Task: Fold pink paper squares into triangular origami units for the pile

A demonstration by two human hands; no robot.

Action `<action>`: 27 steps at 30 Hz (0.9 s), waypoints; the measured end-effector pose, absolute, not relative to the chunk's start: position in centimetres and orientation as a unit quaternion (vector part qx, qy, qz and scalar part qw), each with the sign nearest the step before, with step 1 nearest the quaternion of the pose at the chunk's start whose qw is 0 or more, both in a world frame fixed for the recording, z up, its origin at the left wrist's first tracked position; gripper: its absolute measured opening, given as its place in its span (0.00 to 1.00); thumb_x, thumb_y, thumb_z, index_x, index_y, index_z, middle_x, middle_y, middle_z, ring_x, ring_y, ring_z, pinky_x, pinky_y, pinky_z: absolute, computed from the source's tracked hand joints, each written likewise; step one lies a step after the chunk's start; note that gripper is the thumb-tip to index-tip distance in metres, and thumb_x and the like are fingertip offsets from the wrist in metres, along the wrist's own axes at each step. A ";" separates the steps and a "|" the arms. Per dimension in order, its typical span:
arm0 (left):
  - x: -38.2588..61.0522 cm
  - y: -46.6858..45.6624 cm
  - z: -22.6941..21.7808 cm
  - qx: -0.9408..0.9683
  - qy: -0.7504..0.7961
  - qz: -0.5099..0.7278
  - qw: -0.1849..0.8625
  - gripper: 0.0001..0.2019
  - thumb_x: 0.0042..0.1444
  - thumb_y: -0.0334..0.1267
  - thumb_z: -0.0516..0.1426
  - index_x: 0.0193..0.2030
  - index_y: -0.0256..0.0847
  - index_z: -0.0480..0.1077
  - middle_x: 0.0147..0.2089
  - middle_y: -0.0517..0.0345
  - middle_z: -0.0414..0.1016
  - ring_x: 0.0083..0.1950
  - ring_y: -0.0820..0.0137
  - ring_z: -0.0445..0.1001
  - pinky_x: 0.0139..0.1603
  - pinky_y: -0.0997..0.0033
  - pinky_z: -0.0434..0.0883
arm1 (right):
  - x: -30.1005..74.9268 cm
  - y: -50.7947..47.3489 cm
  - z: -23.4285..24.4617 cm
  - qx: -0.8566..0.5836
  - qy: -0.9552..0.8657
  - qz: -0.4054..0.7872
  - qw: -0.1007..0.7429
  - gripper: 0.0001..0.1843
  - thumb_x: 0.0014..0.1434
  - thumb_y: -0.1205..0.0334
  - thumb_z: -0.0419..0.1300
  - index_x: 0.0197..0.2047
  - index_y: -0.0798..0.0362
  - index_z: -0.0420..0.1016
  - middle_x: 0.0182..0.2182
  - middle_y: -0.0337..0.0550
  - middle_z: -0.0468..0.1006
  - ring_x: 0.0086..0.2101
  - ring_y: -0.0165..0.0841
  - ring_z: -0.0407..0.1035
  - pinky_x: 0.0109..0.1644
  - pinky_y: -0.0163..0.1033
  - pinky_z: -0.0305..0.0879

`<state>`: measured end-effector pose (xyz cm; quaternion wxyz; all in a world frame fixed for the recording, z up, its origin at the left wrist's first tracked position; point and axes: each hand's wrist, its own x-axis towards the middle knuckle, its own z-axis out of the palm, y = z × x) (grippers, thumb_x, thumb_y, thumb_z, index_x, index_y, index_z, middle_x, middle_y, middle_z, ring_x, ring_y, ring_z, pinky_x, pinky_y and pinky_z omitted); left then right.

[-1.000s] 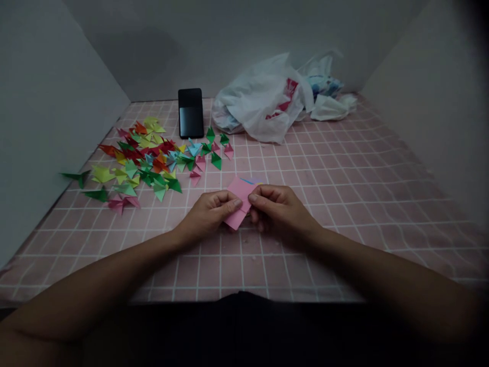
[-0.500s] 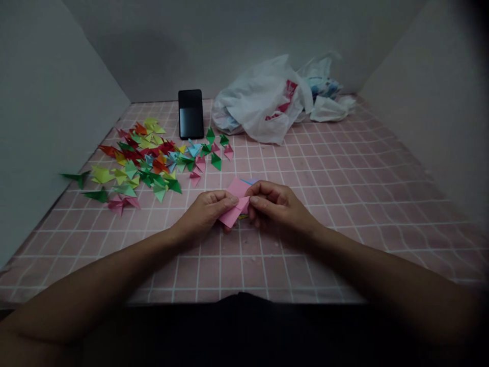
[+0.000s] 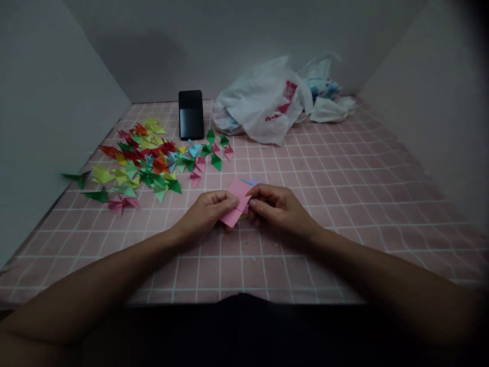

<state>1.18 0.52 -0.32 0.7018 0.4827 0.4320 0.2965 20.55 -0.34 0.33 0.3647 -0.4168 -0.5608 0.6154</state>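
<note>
Between my two hands is a partly folded piece of pink origami paper (image 3: 232, 217), with a small pointed flap at its right. My left hand (image 3: 212, 209) is closed on its left side, thumb on top. The fingers of my right hand (image 3: 273, 204) are pinched together at the pointed tip on the right. Under and behind it lie flat paper sheets (image 3: 239, 186), pink on top, with blue and lilac edges showing. A bit of yellow paper peeks out below. My fingers hide part of the folds.
Many folded paper cranes (image 3: 153, 158) in green, red, yellow, blue and pink spread over the left of the checked tablecloth (image 3: 336, 173). A black phone (image 3: 191, 114) lies behind them. White plastic bags (image 3: 260, 102) sit at the back, against the wall.
My right hand has shifted very slightly down and right at the flap's tip. My left hand keeps its hold, and the paper has barely moved.
</note>
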 end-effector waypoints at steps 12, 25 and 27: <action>1.4 0.3 0.2 0.484 0.457 0.303 0.682 0.16 0.53 0.48 0.64 0.27 0.38 0.67 0.21 0.64 0.66 0.21 0.77 0.61 0.23 0.76 0.55 | 20.6 -0.4 0.0 -0.439 -0.586 0.572 0.369 0.04 0.57 0.63 0.59 0.35 0.53 0.75 0.22 0.34 0.71 0.22 0.27 0.64 0.27 0.35 0.58; 1.2 0.5 0.1 0.506 0.470 0.298 0.659 0.14 0.50 0.47 0.64 0.28 0.38 0.71 0.24 0.64 0.64 0.23 0.77 0.57 0.25 0.75 0.52 | 20.7 -0.3 0.1 -0.448 -0.665 0.487 0.346 0.07 0.58 0.64 0.58 0.33 0.54 0.77 0.24 0.37 0.72 0.26 0.28 0.63 0.29 0.35 0.57; 1.2 0.5 0.2 0.512 0.473 0.289 0.656 0.14 0.51 0.47 0.63 0.27 0.38 0.70 0.23 0.64 0.63 0.23 0.77 0.56 0.25 0.75 0.51 | 20.7 -0.3 0.0 -0.444 -0.681 0.467 0.349 0.07 0.58 0.66 0.58 0.34 0.54 0.78 0.26 0.38 0.74 0.27 0.29 0.65 0.31 0.35 0.58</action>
